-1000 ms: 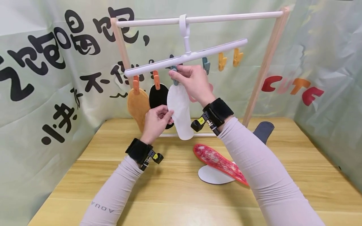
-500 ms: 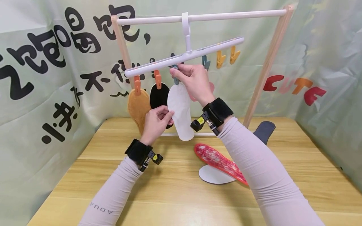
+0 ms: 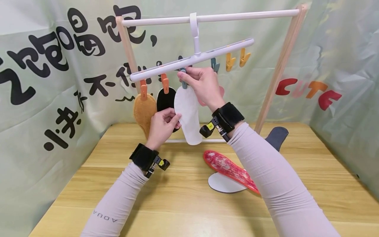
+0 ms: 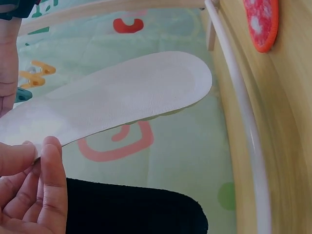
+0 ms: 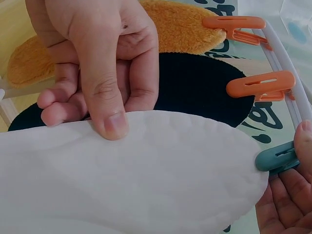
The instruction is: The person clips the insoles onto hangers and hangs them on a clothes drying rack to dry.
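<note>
A white insole (image 3: 189,120) hangs upright below the white hanger (image 3: 161,70). My left hand (image 3: 162,126) pinches its left edge between thumb and fingers. At its top, my right hand (image 3: 206,85) pinches a teal clip (image 3: 184,82) on the hanger bar. In the right wrist view the tip of this clip (image 5: 275,158) overlaps the insole's rounded end. Just left, a black insole (image 3: 165,99) hangs from an orange clip (image 3: 165,85), partly hidden by my left hand. A fuzzy orange-yellow insole (image 3: 143,110) hangs at the far left from another orange clip (image 3: 143,91).
The hanger tilts down to the left from a wood-and-white rack (image 3: 248,15). Another teal clip (image 3: 215,65) and two yellow clips (image 3: 229,62) hang to the right. A red patterned insole (image 3: 228,167) overlaps a white one (image 3: 223,183) on the table; a dark insole (image 3: 276,138) lies behind.
My left hand has shifted slightly up and left, and the white insole's lower end has risen a little with it. The right hand keeps its hold on the teal clip.
</note>
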Demonstrator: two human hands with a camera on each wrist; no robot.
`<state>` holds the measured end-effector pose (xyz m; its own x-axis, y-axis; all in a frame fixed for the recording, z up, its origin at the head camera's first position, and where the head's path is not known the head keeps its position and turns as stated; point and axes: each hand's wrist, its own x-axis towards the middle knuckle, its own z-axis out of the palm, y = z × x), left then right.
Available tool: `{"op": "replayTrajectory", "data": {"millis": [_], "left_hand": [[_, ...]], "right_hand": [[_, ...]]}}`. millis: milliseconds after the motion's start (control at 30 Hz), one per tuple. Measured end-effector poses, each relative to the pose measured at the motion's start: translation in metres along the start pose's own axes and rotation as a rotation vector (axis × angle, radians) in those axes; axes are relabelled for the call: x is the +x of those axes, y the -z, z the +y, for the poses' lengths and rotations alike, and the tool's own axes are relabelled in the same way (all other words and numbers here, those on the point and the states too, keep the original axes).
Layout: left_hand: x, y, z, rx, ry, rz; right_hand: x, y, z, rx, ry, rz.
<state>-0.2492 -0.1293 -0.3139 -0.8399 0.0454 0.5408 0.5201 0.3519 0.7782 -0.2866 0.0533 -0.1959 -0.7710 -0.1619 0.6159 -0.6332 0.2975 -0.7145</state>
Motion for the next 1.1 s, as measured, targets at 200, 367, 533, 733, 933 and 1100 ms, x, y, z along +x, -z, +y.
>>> {"op": "replayTrajectory", "data": {"millis": [200,367,533,733,933,1100], "left_hand": [[0.0025,0.0011,0.0021,0.003,-0.004,-0.002],[0.0032,0.0012,0.0032,-0.001,-0.006,-0.003],[0.0035,0.0016,0.0055,-0.004,-0.012,-0.005],[0.0045,0.0024,0.0064,-0.008,-0.019,-0.003],[0.0048,0.0023,0.0075,-0.008,-0.023,-0.001],[0.0051,0.0021,0.0073,-0.004,-0.019,-0.002]], "right_hand": [[-0.0008,0.0014,-0.0002,0.007,-0.004,-0.001],[-0.0009,0.0021,-0.0001,0.006,-0.006,-0.004],[-0.0009,0.0028,-0.0001,0.012,-0.016,-0.009],[-0.0020,0.0038,-0.0004,0.013,-0.024,-0.020],[-0.0026,0.0043,-0.0008,0.021,-0.029,-0.027],[-0.0026,0.0045,-0.0009,0.025,-0.031,-0.029]]}}
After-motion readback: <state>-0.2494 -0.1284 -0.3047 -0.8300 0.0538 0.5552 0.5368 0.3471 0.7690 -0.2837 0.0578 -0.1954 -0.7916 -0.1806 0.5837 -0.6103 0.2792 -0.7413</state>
